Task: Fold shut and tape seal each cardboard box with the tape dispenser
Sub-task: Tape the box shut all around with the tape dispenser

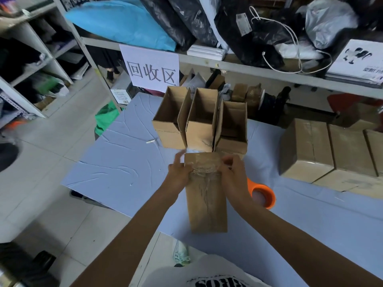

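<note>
Both forearms reach out from the bottom of the view to a closed box (206,195) lying flat on the blue worktop (116,162), its long axis running straight away from the person. On the box's left edge sits the left hand (179,172), palm against the side, fingers partly spread and blurred at the tips; the right hand (233,171) mirrors it on the right edge, fingers curled in a narrow pinch at the corner. Between them a crumpled band of clear tape (204,169) crosses the box about a third of the way down from its far end, and both hands appear to be pressing or smoothing it over the sides. Just right of the right wrist, touching the worktop and partly hidden by the arm, lies the orange tape dispenser (263,195), so the right hand is plainly the nearer one to take it up. Beyond the far end of the box stand three open boxes (202,119) in a row, flaps up, not yet folded; off to the right sit sealed boxes (331,150) in a line. My guess is that this box is nearly finished and goes right, with an open one pulled near next.
</note>
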The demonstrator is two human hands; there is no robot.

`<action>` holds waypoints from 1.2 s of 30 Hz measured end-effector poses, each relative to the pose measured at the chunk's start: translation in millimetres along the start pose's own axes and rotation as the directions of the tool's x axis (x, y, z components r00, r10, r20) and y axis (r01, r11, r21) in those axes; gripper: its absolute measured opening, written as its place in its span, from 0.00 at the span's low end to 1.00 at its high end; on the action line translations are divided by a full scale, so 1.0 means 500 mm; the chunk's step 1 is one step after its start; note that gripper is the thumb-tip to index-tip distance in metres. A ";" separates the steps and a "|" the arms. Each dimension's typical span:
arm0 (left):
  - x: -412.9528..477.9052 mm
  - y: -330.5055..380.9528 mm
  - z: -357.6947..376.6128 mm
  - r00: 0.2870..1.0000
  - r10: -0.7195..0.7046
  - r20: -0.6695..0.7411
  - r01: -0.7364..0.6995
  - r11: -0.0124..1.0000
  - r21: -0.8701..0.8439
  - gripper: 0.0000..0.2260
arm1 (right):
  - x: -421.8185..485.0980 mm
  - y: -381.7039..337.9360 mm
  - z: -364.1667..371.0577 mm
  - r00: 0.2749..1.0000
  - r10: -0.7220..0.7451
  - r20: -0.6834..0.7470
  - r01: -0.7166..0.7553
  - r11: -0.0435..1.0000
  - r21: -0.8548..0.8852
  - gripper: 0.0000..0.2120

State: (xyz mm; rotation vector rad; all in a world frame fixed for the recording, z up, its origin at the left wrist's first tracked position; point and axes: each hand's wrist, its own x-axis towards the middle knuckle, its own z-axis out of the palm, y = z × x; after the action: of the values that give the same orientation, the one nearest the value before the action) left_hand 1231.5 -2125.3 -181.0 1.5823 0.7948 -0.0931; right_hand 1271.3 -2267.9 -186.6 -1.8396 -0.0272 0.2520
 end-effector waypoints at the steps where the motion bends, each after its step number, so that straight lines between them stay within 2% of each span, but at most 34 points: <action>1: -0.001 0.004 0.007 1.000 -0.025 0.016 0.025 1.000 0.010 0.16 | 0.000 -0.001 0.005 0.998 0.062 -0.002 -0.062 0.997 0.044 0.09; 3: -0.007 0.008 0.022 0.999 -0.040 0.013 0.040 0.999 0.026 0.16 | 0.001 -0.003 0.021 0.982 0.187 0.019 -0.188 0.978 0.095 0.20; 5: -0.004 0.002 0.031 1.000 -0.011 -0.011 0.012 0.998 0.058 0.16 | 0.002 -0.004 0.034 0.970 0.242 0.021 -0.243 0.968 0.063 0.30; 6: 0.000 -0.003 0.031 1.000 -0.016 -0.016 0.016 0.999 0.049 0.16 | 0.004 0.000 0.038 0.968 0.250 0.011 -0.250 0.965 0.078 0.30; 8: -0.001 -0.002 0.026 1.000 -0.010 -0.021 0.011 1.000 0.027 0.16 | 0.010 -0.004 0.035 0.967 0.251 0.030 -0.253 0.958 0.138 0.19; 10: -0.003 -0.005 0.020 1.000 -0.002 -0.016 0.002 1.000 0.019 0.17 | 0.022 -0.009 0.026 0.971 0.221 0.092 -0.230 0.967 0.105 0.10; 14: -0.003 -0.008 0.022 0.999 0.041 -0.013 -0.041 0.998 0.052 0.16 | 0.046 -0.010 0.005 0.959 0.251 0.132 -0.268 0.954 0.136 0.04; 18: 0.001 0.012 0.035 0.997 -0.027 -0.076 0.026 1.000 -0.004 0.16 | 0.025 -0.030 0.008 0.970 0.192 0.147 -0.208 0.973 0.100 0.02; 20: 0.003 0.015 0.038 0.995 -0.031 -0.091 0.029 0.999 -0.023 0.17 | 0.010 -0.041 0.012 0.975 0.144 0.169 -0.165 0.979 0.119 0.11; 22: 0.003 0.011 0.036 0.996 -0.017 -0.089 0.015 1.000 -0.021 0.16 | 0.006 -0.047 0.010 0.968 0.140 0.207 -0.175 0.971 0.165 0.14; 25: -0.001 -0.004 0.032 0.996 0.030 -0.084 -0.031 1.000 -0.001 0.15 | 0.010 -0.038 0.008 0.961 0.191 0.199 -0.238 0.940 0.245 0.10; 28: 0.003 -0.031 0.031 0.986 0.139 -0.096 -0.135 0.990 0.048 0.16 | 0.012 -0.021 0.004 0.952 0.231 0.199 -0.283 0.914 0.291 0.12; 30: 0.006 -0.043 0.032 0.979 0.170 -0.117 -0.166 0.985 0.043 0.17 | 0.013 -0.011 -0.003 0.952 0.232 0.201 -0.288 0.900 0.326 0.07; 34: -0.005 -0.030 0.038 0.977 0.098 -0.189 -0.123 0.985 -0.122 0.16 | 0.010 -0.012 -0.007 0.953 0.257 0.162 -0.300 0.880 0.368 0.12; 36: -0.013 -0.025 0.042 0.974 0.057 -0.221 -0.090 0.985 -0.144 0.18 | 0.009 -0.013 -0.010 0.955 0.221 0.199 -0.282 0.883 0.374 0.12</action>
State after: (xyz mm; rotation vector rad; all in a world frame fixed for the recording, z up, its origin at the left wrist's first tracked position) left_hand 1228.0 -2147.4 -192.7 1.4891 0.8883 0.1935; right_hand 1277.3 -2270.1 -179.6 -1.4089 0.1514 0.5407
